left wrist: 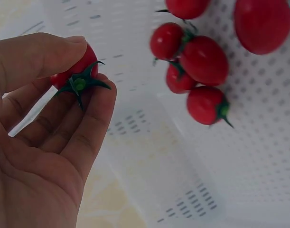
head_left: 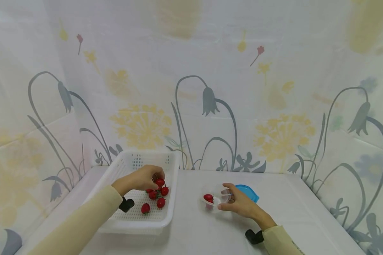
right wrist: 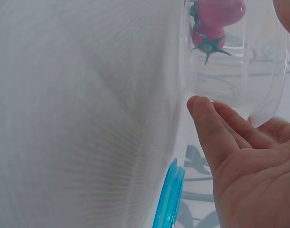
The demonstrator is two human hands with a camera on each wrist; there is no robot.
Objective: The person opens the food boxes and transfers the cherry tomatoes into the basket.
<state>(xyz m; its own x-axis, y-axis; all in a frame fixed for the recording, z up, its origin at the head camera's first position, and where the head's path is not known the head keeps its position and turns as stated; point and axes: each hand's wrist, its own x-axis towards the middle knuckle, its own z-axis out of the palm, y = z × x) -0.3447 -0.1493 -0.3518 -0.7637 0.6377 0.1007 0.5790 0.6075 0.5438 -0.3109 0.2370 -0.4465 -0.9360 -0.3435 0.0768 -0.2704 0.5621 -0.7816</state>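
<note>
My left hand (head_left: 145, 178) is over the white basket and pinches a cherry tomato (left wrist: 90, 59) between thumb and fingers, its green calyx showing in the left wrist view. Several more cherry tomatoes (head_left: 161, 202) lie on the basket floor just below. On the table to the right, my right hand (head_left: 241, 203) grips the side of a clear plastic container (right wrist: 230, 83), thumb and fingers spread around it. Inside that container are red tomatoes (head_left: 208, 198), at least one with a green calyx.
The white perforated basket (head_left: 173, 212) stands at the left of the white-covered table (head_left: 191, 226). A blue lid (head_left: 248, 192) lies just behind the right hand. A flower-printed sheet (head_left: 191, 127) hangs at the back and both sides.
</note>
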